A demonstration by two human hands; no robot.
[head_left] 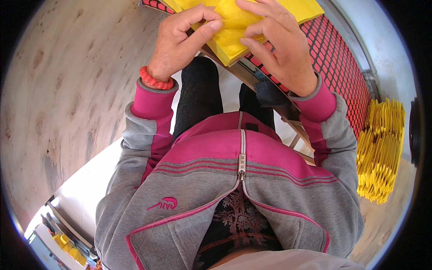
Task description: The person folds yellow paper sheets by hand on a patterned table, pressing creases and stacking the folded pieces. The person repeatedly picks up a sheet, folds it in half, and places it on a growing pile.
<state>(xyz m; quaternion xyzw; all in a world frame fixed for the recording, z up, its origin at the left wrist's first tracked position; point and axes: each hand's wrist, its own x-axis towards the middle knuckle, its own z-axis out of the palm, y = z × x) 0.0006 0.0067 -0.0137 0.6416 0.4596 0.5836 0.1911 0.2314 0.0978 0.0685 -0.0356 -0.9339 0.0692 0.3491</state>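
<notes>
A thin yellow sheet (236,32), creased and partly folded, lies between my hands at the top of the head view. My left hand (180,40) pinches its left side between thumb and forefinger. From the other side, my right hand (288,49) has its fingers bent onto the sheet, thumb and forefinger close together at a fold. Beneath it, more yellow sheets (231,55) reach past the edge of the table. The far ends of the sheets are cut off by the top of the picture.
A red and black patterned table cover (328,49) runs along the right. Beyond it stands a tall stack of folded yellow pieces (380,148). A pale wooden board (67,90) fills the left side. Yellow rolled items (69,249) sit at the lower left. My legs are under the table edge.
</notes>
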